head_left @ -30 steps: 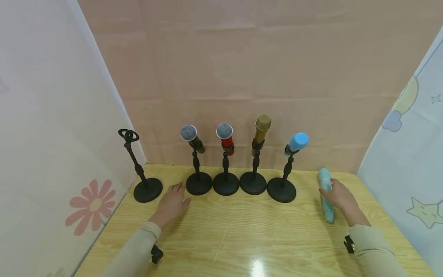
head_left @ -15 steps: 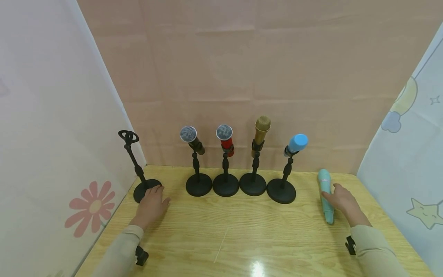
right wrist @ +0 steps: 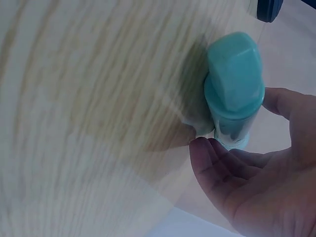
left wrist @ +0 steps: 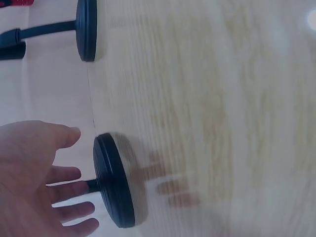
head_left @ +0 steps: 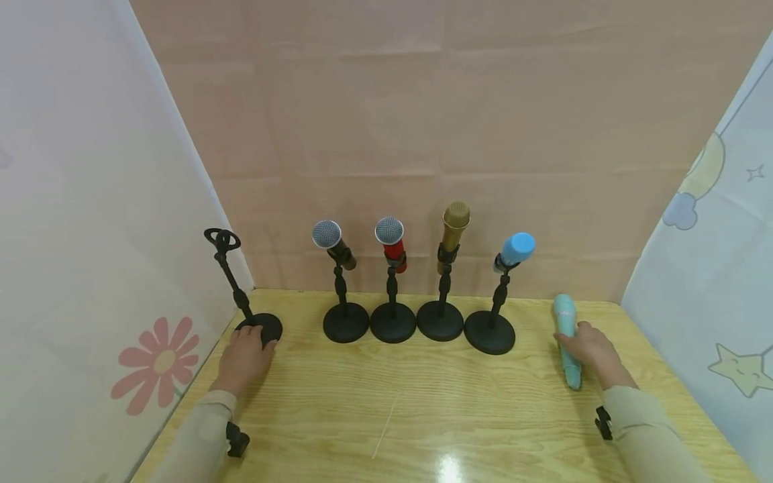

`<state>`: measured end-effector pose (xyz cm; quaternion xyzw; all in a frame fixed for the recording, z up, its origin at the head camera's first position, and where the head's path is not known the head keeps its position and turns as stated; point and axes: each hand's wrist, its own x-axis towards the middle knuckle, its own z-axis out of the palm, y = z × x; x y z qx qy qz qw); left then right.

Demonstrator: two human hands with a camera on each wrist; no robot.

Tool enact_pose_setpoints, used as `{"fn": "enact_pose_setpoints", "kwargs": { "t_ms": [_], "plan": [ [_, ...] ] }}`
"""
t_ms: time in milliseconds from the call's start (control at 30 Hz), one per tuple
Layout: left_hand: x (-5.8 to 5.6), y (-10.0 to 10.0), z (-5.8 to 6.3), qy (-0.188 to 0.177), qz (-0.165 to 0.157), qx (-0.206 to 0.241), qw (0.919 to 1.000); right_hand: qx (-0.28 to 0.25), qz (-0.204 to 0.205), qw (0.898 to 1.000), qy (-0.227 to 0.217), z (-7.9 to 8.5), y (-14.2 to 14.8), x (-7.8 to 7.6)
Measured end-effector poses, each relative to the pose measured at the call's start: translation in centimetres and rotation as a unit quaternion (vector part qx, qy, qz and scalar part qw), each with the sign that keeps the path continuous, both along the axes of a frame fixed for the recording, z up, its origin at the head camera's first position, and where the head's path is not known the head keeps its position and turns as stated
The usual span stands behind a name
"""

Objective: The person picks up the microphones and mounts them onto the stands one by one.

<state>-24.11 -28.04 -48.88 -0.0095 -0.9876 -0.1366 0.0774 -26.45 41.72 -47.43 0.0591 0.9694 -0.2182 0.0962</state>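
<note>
On the far left stands a black microphone stand (head_left: 234,282) with an empty ring-shaped holder. My left hand (head_left: 244,359) reaches to its round base; in the left wrist view the fingers (left wrist: 69,190) are spread beside the short visible part of the pole, thumb apart from the base. A teal microphone (head_left: 568,342) lies on the table at the right. My right hand (head_left: 594,349) is around its middle, thumb on one side and curled fingers (right wrist: 212,163) on the other, as the right wrist view shows.
Several black stands hold microphones in a row at the back: a black one (head_left: 329,236), a red one (head_left: 394,248), a gold one (head_left: 455,225) and a blue-topped one (head_left: 518,248). Printed cloth walls bound the wooden table (head_left: 423,409) on both sides.
My left hand has moved left from beside the black microphone's stand to the base of the empty stand. My right hand has shifted slightly, its thumb now reaching across the teal microphone.
</note>
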Motion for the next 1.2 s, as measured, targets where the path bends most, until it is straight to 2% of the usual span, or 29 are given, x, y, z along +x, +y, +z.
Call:
{"fn": "enact_pose_setpoints", "kwargs": {
  "t_ms": [200,367,467,700,933,1067,1200],
  "plan": [
    [-0.7,-0.8,0.3,-0.031,0.033,0.008,0.9989,-0.011,-0.007,1.000,-0.008,0.1,-0.4,-0.3],
    [-1.4,-1.8,-0.1,-0.061,0.051,0.020,0.9966,-0.017,-0.019,1.000,-0.018,0.0,-0.7,-0.6],
    [-1.6,-2.2,-0.4,-0.067,0.052,0.027,0.9960,-0.020,-0.029,0.999,-0.025,-0.2,-0.8,-0.8],
    [-2.3,-2.1,-0.9,-0.048,0.047,0.026,0.9974,-0.025,-0.047,0.998,-0.022,-0.6,-1.4,-0.5],
    [-2.9,-2.4,-1.8,-0.044,0.044,0.009,0.9980,-0.031,-0.044,0.999,-0.006,-1.0,-1.5,-0.2],
    [-3.2,-2.7,-2.0,-0.049,0.036,0.011,0.9981,-0.049,-0.060,0.997,0.003,-1.1,-1.4,0.0],
    [-3.3,-2.9,-1.8,-0.060,0.032,0.022,0.9974,-0.089,-0.082,0.993,0.012,-1.2,-1.2,0.1]
  ]
}}
